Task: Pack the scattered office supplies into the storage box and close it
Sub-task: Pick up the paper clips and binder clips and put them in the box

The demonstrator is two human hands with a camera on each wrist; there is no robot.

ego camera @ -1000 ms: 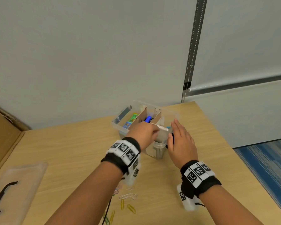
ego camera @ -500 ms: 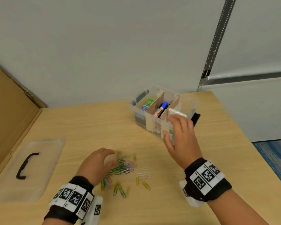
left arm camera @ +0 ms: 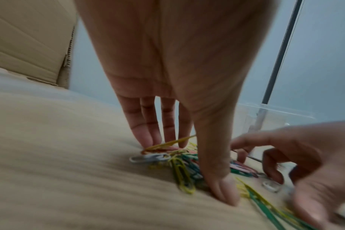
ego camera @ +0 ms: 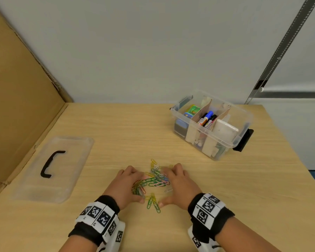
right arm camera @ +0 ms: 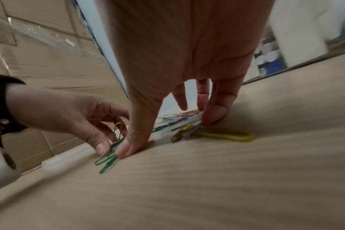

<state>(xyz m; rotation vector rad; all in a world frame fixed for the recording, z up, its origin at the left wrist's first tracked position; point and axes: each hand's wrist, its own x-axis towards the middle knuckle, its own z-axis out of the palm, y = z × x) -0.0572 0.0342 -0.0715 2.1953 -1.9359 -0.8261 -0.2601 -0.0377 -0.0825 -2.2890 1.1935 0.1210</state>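
Two hands down flat on the wooden table (ego camera: pixel 116 128), one on each side of a heap of coloured paper clips (ego camera: pixel 154 179); left hand (ego camera: pixel 125 184) with straight fingers, tips on the table by the clips, thumb pressed down too, nothing gripped; right hand (ego camera: pixel 179 185) the same way, fingers spread and loose, tips touching the clips, thumb tip down near a green clip, nothing held.

Lots of bare table in front of the heap, between the hands and the back wall; more bare table to the right of the right hand, out to the table's right edge; near edge close behind the wrists.

Clear storage box (ego camera: pixel 212 124) back and to the right, well apart from the clips, lid off, close to the table's right and far edges; cardboard walls inside making three parts; markers (ego camera: pixel 206 118) in the middle part, a white block (ego camera: pixel 225 130) in the right part, a small green and blue pack (ego camera: pixel 192 110) in the left part; a black latch (ego camera: pixel 244 140) hanging out on the box's right end.

Clear lid (ego camera: pixel 53 168) with a black handle lying flat, far to the left, well away from the box; a tall cardboard sheet (ego camera: pixel 20 88) standing along the left edge, just beside the lid, blocking that side.
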